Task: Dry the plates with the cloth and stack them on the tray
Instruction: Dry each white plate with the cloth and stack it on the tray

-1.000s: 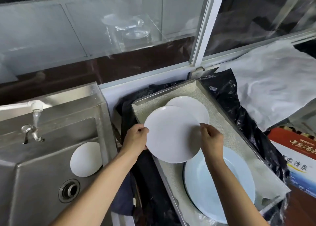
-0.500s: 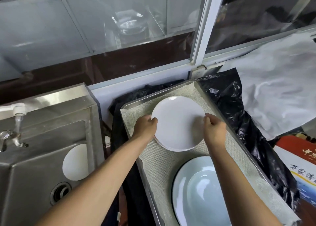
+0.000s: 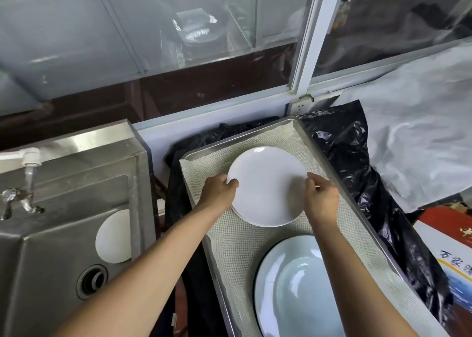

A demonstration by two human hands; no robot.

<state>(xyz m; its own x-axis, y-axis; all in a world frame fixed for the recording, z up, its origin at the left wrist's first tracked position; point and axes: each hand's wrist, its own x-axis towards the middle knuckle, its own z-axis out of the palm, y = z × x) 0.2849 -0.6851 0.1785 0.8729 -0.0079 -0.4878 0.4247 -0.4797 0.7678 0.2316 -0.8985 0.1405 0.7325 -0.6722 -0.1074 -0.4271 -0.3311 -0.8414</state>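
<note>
Gripping white plate (image 3: 267,186), both hands, seemingly stacked

Bare liner (image 3: 229,247) left of pale bowl (image 3: 301,285); tray rim (image 3: 339,183) crowds right.

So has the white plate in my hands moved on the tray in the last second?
Yes. The white plate has gone toward the tray's far end and now covers the plate there, farther from the pale blue dish.

Round white plate (image 3: 267,186) lying flat atop another white plate at far end of steel tray (image 3: 357,209) w/ beige mesh liner, larger pale-blue plate (image 3: 293,288) at near end (rim cut off by frame), one more white plate (image 3: 113,237) leaning in sink.
</note>
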